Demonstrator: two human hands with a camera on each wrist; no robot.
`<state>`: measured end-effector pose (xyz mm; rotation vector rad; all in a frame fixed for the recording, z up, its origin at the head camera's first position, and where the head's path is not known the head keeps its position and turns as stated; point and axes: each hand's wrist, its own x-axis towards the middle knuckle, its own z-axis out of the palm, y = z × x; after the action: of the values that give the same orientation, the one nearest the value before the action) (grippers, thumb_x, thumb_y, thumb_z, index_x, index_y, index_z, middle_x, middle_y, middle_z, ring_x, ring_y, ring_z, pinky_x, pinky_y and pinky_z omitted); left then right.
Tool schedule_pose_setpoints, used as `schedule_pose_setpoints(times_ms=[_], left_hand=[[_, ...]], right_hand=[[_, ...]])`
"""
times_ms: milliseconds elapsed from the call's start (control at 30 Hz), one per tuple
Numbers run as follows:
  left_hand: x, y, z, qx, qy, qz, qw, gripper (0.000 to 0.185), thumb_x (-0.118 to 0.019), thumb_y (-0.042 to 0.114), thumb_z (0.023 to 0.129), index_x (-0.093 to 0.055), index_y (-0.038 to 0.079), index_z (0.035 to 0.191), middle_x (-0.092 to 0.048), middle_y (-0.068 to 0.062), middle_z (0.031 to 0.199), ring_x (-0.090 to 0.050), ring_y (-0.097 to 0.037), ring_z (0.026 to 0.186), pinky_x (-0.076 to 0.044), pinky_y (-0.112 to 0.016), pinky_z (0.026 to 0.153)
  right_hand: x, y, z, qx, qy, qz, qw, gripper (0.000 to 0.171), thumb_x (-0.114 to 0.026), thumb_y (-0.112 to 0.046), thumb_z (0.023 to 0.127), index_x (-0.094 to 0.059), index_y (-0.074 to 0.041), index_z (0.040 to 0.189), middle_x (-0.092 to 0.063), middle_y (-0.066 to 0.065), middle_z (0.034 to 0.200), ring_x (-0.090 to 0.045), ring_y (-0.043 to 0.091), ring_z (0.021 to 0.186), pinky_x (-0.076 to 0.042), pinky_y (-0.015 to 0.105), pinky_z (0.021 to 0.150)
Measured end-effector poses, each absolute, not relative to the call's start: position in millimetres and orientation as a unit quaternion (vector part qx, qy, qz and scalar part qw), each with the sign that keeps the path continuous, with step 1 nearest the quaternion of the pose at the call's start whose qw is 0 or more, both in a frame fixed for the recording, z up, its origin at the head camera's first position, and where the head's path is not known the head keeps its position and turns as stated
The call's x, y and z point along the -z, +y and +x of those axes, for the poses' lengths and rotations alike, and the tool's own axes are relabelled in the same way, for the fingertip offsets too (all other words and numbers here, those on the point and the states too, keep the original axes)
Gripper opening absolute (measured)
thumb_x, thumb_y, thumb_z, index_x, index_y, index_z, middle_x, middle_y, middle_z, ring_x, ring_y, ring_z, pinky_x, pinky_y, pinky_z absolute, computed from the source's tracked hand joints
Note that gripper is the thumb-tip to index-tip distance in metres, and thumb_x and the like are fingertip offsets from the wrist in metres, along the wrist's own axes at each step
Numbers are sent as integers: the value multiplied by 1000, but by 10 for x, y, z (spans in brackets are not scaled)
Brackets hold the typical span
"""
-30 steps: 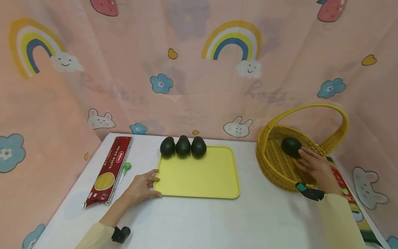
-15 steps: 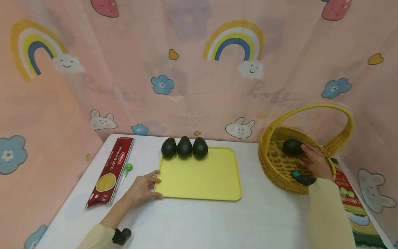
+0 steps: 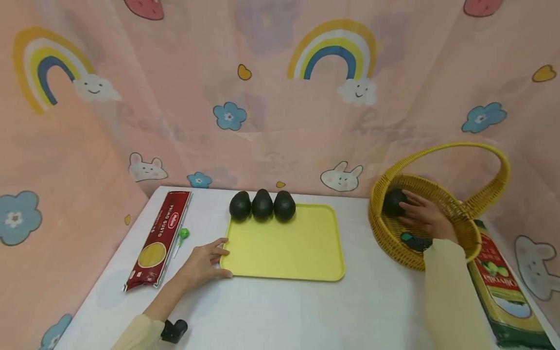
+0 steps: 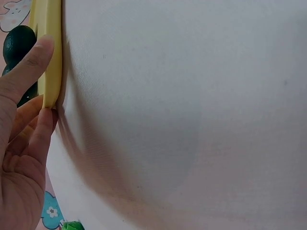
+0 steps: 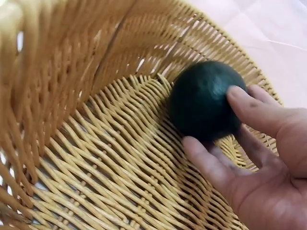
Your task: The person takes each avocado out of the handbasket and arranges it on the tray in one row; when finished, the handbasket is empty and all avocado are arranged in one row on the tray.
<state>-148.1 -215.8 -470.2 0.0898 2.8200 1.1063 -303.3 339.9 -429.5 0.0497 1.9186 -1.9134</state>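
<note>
Inside the yellow wicker basket (image 3: 380,231), my right hand (image 3: 426,216) holds a dark avocado (image 3: 393,202) at the left part of the basket. The right wrist view has the thumb and fingertips around that avocado (image 5: 204,100), close to the woven wall. My left hand (image 3: 202,262) grips the near-left corner of a yellow tray (image 3: 284,248); in the left wrist view the thumb and fingers lie on either side of its rim (image 4: 53,62). Three more avocados (image 3: 262,206) sit in a row along the tray's far-left edge.
A red pasta packet (image 3: 159,238) and a green lollipop (image 3: 183,234) lie left of the tray. To the right, partly under my sleeve (image 3: 455,296), is a red, yellow and green bag (image 3: 507,287). The basket's tall handle (image 3: 498,194) arches above it. A pink printed cloth (image 3: 271,146) hangs behind the table.
My right hand has moved left inside the basket with the avocado, which now sits nearer the left wall. The left hand stays at the tray corner. The head view has shifted slightly.
</note>
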Motion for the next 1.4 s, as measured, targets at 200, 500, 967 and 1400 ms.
schedule_pose_setpoints(times_ms=[200, 500, 967, 1400], left_hand=[[4694, -2162, -1486, -362, 930, 24, 54, 66, -90, 23, 62, -65, 4, 121, -56, -9, 135, -63, -28, 111, -54, -32, 89], [4711, -2140, -1476, -366, 929, 33, 49, 58, -90, 20, 62, -69, 2, 113, -53, -9, 138, -62, -28, 112, -54, -32, 89], [4699, -2162, -1481, -353, 933, 41, 54, 59, -90, 23, 63, -69, 1, 114, -51, -10, 141, -62, -28, 112, -54, -34, 90], [4685, -2166, -1482, -352, 933, 46, 55, 60, -89, 24, 64, -68, 1, 116, -51, -11, 140, -63, -27, 111, -54, -34, 90]], right_hand=[[4279, 3245, -3094, 640, 729, -20, 243, 74, -55, -17, 98, -6, -13, 154, -5, 25, 154, -63, 8, 100, -53, 32, 94], [4298, 3213, -3053, 632, 737, -17, 238, 74, -55, -14, 99, -5, -10, 154, 4, 28, 155, -66, 10, 95, -55, 32, 90], [4257, 3361, -2884, 650, 729, -17, 214, 74, -54, -15, 99, -5, -13, 154, 15, 26, 154, -67, 11, 91, -49, 18, 54], [4280, 3591, -2694, 645, 734, -54, 203, 71, -51, -13, 100, -5, -10, 154, 15, 29, 154, -62, 0, 97, -54, 35, 92]])
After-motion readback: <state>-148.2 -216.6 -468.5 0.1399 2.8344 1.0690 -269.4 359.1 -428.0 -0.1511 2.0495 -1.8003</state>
